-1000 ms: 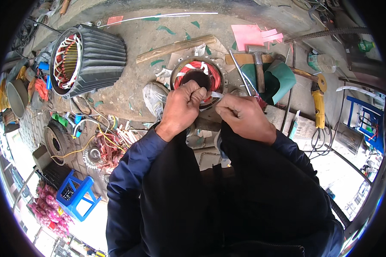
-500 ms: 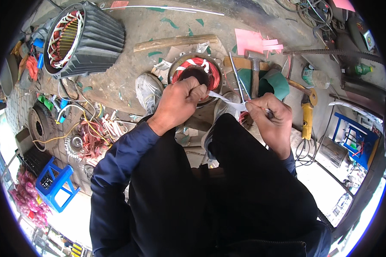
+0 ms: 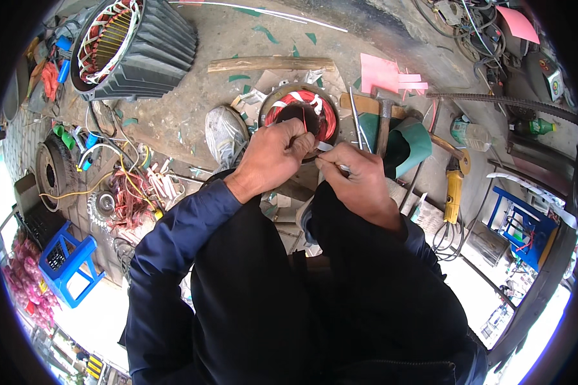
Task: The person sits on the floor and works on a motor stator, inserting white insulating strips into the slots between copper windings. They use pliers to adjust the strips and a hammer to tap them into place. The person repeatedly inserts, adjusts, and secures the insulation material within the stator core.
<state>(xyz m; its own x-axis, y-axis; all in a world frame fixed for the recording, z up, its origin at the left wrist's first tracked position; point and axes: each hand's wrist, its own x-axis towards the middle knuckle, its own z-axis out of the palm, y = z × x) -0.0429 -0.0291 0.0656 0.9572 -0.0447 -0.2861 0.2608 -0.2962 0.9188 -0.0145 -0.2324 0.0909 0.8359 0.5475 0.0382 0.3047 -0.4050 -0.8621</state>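
Between my two hands runs a narrow white strip (image 3: 324,147), mostly covered by the fingers. My left hand (image 3: 270,154) is closed in a pinch at the strip's left end, over the near edge of a round motor part with red wire windings (image 3: 328,119) and white lashing. My right hand (image 3: 361,183) pinches the strip's other end. A small silvery piece (image 3: 344,169) shows among its fingers; its kind I cannot make out. Just beyond that hand lies a slim metal tool (image 3: 355,119), possibly scissors, beside a hammer (image 3: 385,119).
A large ribbed motor housing (image 3: 151,54) stands far left. Pink sheet (image 3: 377,74), a wooden stick (image 3: 270,64) and a rolled green sheet (image 3: 412,142) lie ahead. To the right is a yellow angle grinder (image 3: 453,192); at left, a blue stool (image 3: 70,263) and copper wire scraps (image 3: 130,202).
My right hand has moved left, close to my left hand, and the visible stretch of white strip is shorter. The left hand stays over the windings. The view has shifted slightly.
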